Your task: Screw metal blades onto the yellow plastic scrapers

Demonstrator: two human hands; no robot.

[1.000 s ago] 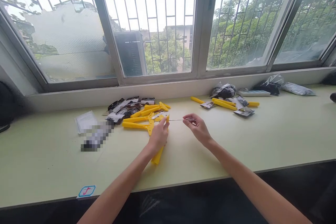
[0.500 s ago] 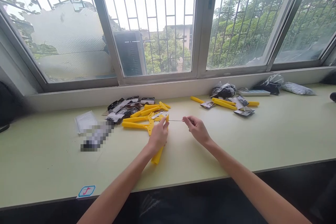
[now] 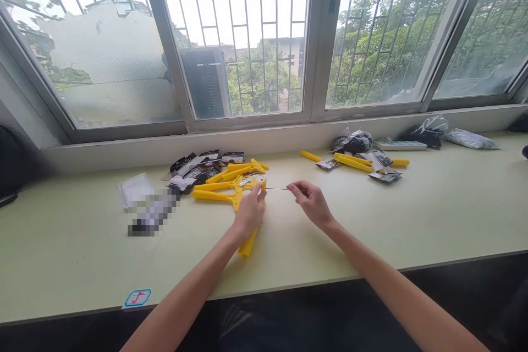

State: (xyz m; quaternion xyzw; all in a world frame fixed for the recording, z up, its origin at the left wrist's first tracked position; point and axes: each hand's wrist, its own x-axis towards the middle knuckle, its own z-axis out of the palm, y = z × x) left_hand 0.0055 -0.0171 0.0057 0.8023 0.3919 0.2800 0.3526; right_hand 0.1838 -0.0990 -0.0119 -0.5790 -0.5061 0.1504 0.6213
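Note:
My left hand [image 3: 249,208] is closed around a yellow plastic T-shaped handle [image 3: 248,246], whose grip points down toward the table's near edge. From the head of this handle a thin, straight, dark rod [image 3: 277,188] runs level to my right hand [image 3: 307,198]. The fingertips of that hand pinch its outer end; whether the rod is stiff or a taut cord I cannot tell. Fingers hide the place where it meets the handle. Just left of my left hand lie several more yellow handles [image 3: 212,196], overlapping one another.
Behind the handles are several dark printed packets [image 3: 185,168]. A clear plastic bag [image 3: 136,191] and a blurred-out item [image 3: 153,214] lie left. Farther right are more yellow handles [image 3: 353,163], a bagged black bundle [image 3: 352,141] and a white power strip [image 3: 401,146]. A marked label [image 3: 138,298] sits at the near edge.
Hands, handle and rod keep almost the same places. The whole view has shifted very slightly.

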